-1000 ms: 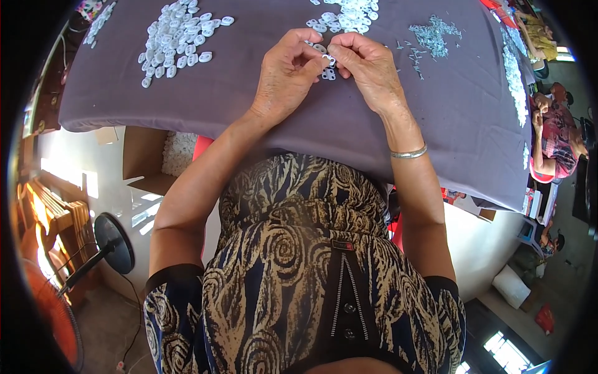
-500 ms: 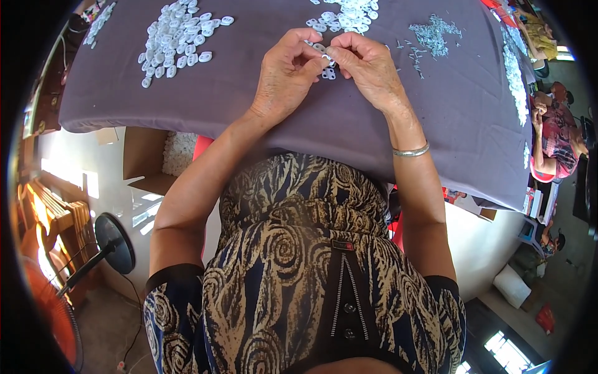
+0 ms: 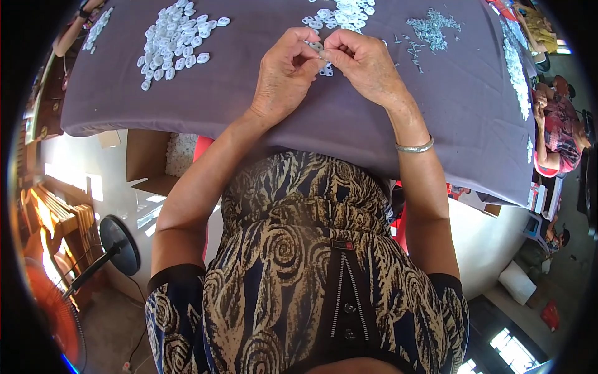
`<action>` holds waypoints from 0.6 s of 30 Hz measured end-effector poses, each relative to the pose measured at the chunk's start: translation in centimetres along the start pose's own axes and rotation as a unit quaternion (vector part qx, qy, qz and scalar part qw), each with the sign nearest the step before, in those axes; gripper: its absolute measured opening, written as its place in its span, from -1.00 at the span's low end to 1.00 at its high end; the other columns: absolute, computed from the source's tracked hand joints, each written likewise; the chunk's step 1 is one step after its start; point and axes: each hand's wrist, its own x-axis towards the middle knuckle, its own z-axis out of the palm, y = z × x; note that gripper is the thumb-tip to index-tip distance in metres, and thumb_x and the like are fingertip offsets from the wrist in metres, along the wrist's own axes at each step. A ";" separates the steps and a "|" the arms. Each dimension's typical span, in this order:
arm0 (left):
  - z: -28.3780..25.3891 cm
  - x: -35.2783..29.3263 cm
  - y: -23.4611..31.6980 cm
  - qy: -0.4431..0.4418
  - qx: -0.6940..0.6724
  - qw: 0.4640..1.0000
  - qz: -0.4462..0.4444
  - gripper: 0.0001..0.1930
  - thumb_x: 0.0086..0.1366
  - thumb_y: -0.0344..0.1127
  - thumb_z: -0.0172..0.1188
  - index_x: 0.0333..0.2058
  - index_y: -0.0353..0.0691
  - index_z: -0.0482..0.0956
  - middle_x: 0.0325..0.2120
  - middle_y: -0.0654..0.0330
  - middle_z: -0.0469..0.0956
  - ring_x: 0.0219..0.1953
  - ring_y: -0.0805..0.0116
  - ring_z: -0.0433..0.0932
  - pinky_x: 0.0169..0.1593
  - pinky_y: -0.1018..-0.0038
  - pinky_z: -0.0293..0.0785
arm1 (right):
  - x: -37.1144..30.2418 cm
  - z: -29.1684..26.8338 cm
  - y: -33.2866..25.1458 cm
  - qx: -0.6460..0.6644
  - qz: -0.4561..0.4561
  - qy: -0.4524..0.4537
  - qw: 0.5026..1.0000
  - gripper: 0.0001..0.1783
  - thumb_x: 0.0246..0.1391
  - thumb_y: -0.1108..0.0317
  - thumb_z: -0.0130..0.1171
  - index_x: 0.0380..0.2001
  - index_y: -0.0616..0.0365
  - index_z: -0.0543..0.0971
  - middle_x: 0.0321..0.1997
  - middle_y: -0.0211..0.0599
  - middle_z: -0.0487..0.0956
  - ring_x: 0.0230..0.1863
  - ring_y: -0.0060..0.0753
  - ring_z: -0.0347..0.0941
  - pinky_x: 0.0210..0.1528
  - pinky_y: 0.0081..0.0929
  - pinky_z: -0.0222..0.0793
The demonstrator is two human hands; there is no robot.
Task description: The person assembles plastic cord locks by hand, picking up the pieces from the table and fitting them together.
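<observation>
Desk (image 3: 249, 106): we see grey cloth, white pieces (image 3: 177, 37) heaped.
Left hand (image 3: 283, 78), right hand (image 3: 364, 65): both pinched on one small ring (image 3: 316, 47), above the cloth.
Handling: we judge it light, stiff, slippery; grip its rim.

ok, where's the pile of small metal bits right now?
In the head view, the pile of small metal bits lies on the purple cloth at the far right, beyond the right hand and right of the white pieces.
</observation>
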 end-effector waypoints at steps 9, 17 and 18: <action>-0.1 0.3 -0.1 0.000 -0.008 1.000 -0.010 -0.72 0.16 -0.53 0.18 -0.14 -0.27 0.38 -0.53 0.34 0.48 -0.49 0.63 0.43 -0.41 0.65 0.44 | 0.1 0.1 0.2 0.046 0.034 -0.015 0.998 -0.85 0.14 0.31 0.13 -0.39 0.17 0.50 -0.58 -0.61 0.39 -0.56 -0.78 0.21 -0.53 -0.72 0.18; -0.8 0.6 -0.4 0.011 -0.027 1.000 -0.006 -0.73 0.16 -0.56 0.17 -0.16 -0.29 0.39 -0.47 0.31 0.49 -0.46 0.62 0.45 -0.40 0.65 0.48 | -0.4 -1.7 0.0 0.166 0.102 0.068 0.979 -0.82 0.16 0.27 0.10 -0.33 0.16 0.57 -0.56 -0.56 0.44 -0.59 -0.78 0.23 -0.55 -0.76 0.19; -0.9 0.7 -0.4 0.011 -0.027 1.000 -0.007 -0.73 0.16 -0.56 0.17 -0.16 -0.29 0.39 -0.47 0.31 0.49 -0.46 0.62 0.45 -0.40 0.65 0.48 | -0.6 -1.9 0.1 0.146 0.114 0.077 0.980 -0.82 0.16 0.28 0.10 -0.35 0.16 0.57 -0.58 -0.57 0.44 -0.59 -0.79 0.23 -0.55 -0.77 0.19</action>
